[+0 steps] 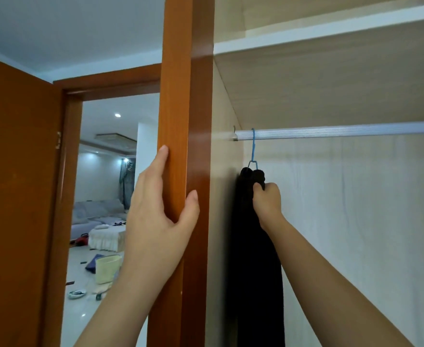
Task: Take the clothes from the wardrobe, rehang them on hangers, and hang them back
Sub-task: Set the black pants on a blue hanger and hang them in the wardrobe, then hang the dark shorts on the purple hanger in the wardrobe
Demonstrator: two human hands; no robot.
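A black garment (256, 259) hangs folded over a blue wire hanger (253, 151), whose hook sits on the silver wardrobe rail (343, 132) at its far left end. My right hand (267, 201) is closed on the top of the garment just under the hanger's neck. My left hand (160, 209) wraps around the orange-brown wooden edge of the wardrobe frame (188, 96), thumb on the inner side, fingers on the outer face.
A pale shelf (331, 31) runs above the rail; the rail to the right of the hanger carries nothing. Left of the frame, an orange door (15, 196) stands open onto a living room with a sofa (98, 214) and a yellow basket (107, 267) on the floor.
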